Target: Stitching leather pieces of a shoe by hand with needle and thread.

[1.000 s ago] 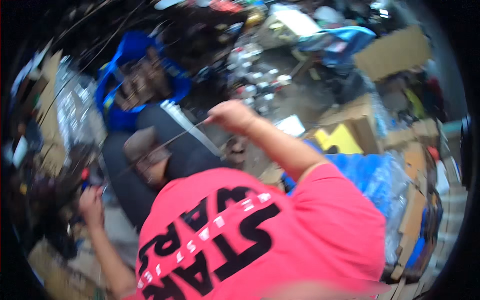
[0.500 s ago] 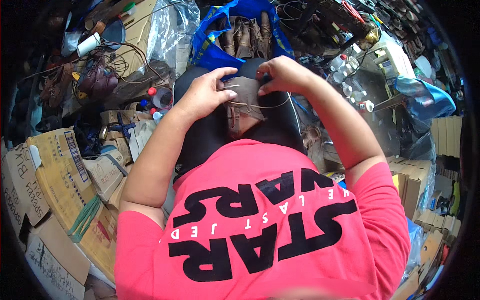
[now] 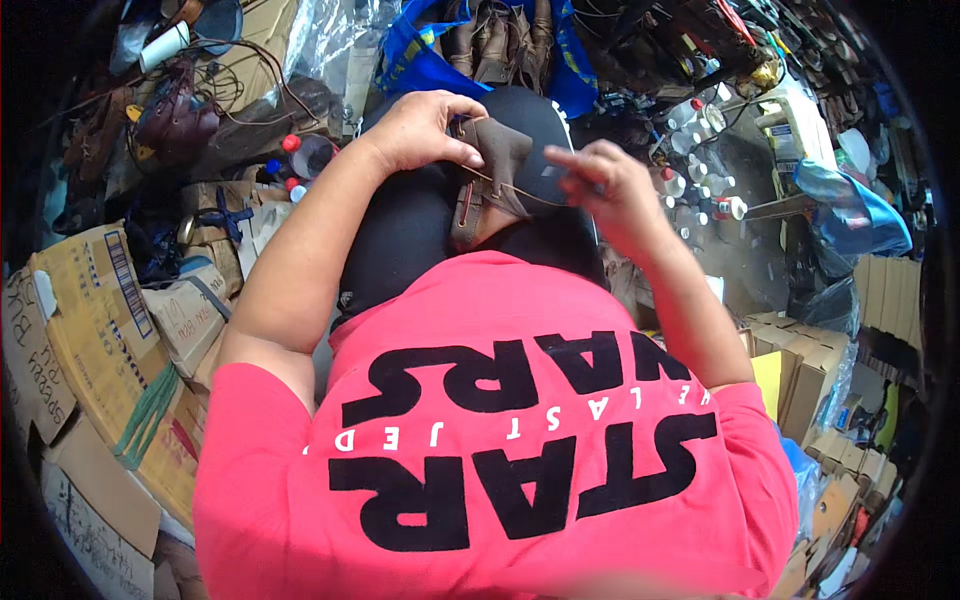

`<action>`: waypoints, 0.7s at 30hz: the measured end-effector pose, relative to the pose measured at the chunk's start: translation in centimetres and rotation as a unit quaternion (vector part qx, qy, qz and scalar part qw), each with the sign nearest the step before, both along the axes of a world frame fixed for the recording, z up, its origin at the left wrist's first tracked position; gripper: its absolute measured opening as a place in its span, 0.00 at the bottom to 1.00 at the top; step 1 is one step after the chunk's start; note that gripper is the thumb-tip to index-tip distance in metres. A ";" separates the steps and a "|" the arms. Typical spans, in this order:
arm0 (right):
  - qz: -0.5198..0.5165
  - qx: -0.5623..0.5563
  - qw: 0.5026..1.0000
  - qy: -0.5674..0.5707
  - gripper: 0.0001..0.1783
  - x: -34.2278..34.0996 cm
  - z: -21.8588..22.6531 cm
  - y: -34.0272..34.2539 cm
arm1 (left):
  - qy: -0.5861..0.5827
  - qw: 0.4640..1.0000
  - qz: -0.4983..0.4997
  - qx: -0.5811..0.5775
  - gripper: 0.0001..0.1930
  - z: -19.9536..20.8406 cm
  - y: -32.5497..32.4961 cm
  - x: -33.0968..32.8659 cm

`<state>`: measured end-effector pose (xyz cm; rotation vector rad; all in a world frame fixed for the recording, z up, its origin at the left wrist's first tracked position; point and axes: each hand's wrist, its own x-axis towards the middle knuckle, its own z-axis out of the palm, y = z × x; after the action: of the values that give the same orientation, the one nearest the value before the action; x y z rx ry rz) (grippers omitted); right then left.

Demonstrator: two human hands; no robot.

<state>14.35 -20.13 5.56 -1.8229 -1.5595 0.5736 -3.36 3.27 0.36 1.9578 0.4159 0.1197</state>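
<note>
On my lap, over dark trousers, rests a brown leather shoe upper (image 3: pixel 503 150) with a row of eyelets along one edge. A thin tan cord (image 3: pixel 540 198) crosses it and trails off to the right. My left hand (image 3: pixel 425 130) is closed on the upper's far left edge, thumb on the near side. Apart from the leather, to its right, is my right hand (image 3: pixel 610 185). Its index finger points toward the upper, but motion smears the fingers, and whether they hold anything cannot be made out.
Beyond my knees stands a blue bag (image 3: pixel 415 62) holding several brown leather uppers (image 3: pixel 493 50). Plastic bottles (image 3: pixel 690 185) crowd the right side near a blue plastic sheet (image 3: pixel 850 210). Cardboard boxes (image 3: pixel 90 300) pile up at the left, below a dark red leather piece (image 3: pixel 178 120).
My right hand has let go of the upper and moved right and toward me. The upper has turned and now stands more upright in my left hand. My view has shifted slightly.
</note>
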 end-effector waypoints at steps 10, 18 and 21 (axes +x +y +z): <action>0.008 0.043 0.998 -0.048 0.06 -1.3 -0.6 2.0 | 0.024 0.994 0.036 0.105 0.28 1.0 -0.9 -0.6; 0.026 -0.008 0.999 -0.031 0.08 -2.5 0.5 2.9 | 0.040 0.998 -0.005 0.058 0.27 0.7 0.1 -0.3; 0.027 -0.027 0.997 -0.066 0.08 -2.7 0.8 3.2 | 0.034 0.995 -0.003 0.088 0.29 0.9 0.1 -0.4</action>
<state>11.62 -16.96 6.33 -1.8974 -1.7011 0.5335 -3.77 3.33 1.24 2.1420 0.4571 0.0876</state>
